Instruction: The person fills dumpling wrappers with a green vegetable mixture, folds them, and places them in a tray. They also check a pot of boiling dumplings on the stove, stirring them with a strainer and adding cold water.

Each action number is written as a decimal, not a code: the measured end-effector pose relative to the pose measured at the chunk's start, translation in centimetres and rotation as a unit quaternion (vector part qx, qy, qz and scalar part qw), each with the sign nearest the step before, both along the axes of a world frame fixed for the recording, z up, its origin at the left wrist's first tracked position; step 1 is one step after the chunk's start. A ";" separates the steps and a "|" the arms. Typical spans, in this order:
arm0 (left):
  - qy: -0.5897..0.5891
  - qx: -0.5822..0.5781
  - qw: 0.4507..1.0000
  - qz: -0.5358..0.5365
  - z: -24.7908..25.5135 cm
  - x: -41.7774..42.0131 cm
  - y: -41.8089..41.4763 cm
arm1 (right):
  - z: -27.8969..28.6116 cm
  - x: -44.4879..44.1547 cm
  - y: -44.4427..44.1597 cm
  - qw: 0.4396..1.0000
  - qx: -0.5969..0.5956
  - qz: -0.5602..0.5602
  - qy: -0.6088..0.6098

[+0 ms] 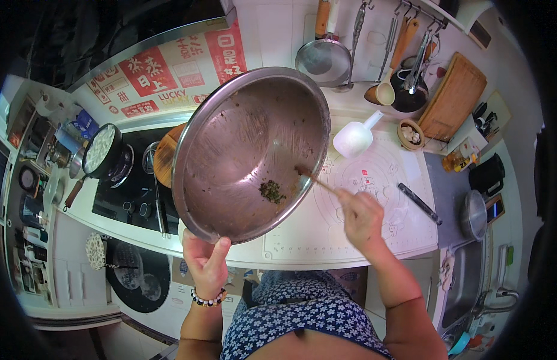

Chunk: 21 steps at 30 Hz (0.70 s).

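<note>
A large stainless steel bowl [233,135] is tilted up above the counter, its inside facing me. My left hand [206,258] grips its lower rim, thumb over the edge. A small clump of green chopped filling [271,192] lies on the lower right of the inner wall, with smears and specks around it. My right hand [361,216] holds a thin wooden utensil [323,183]. Its dark, coated tip is inside the bowl near the right rim; whether it is a chopstick or a spoon I cannot tell.
A pan with white contents [101,148] stands on the hob at left. On the white pastry mat [296,238] are a white scoop [354,139] and a dark rolling pin [419,203]. A garlic bowl [410,135] and cutting board [454,96] stand behind. The sink [460,288] is at right.
</note>
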<state>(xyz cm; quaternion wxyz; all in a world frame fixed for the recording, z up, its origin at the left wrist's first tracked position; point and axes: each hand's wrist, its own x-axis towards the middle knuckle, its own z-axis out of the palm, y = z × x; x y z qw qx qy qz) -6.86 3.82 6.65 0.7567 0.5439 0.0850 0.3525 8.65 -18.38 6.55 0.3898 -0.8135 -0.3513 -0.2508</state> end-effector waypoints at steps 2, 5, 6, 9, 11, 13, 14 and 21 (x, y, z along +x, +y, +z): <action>0.002 -0.004 1.000 -0.002 -0.1 0.1 -0.1 | -0.3 -1.2 0.2 0.997 -0.007 0.035 0.066; 0.002 -0.011 1.000 0.004 0.0 0.1 -0.3 | 0.1 0.3 0.2 0.999 0.012 -0.039 0.027; 0.003 -0.012 1.000 0.006 0.1 0.1 -0.4 | 0.2 0.7 0.1 0.999 0.014 -0.039 0.016; 0.009 0.004 1.000 0.002 0.2 0.0 -0.4 | -0.5 0.9 0.0 1.000 0.007 -0.016 0.017; 0.009 0.010 1.000 0.000 0.2 0.1 -0.5 | -1.4 -0.9 0.1 0.998 -0.013 0.026 0.063; 0.005 0.008 1.000 0.003 0.2 0.2 -0.6 | -1.2 -1.5 0.6 0.993 0.017 0.037 0.111; 0.007 0.009 1.000 0.001 0.2 0.1 -0.6 | -0.9 -1.4 0.7 0.991 0.028 0.028 0.127; 0.004 0.011 1.000 -0.009 0.3 0.1 -0.8 | -2.7 1.2 1.4 0.999 0.016 0.036 0.009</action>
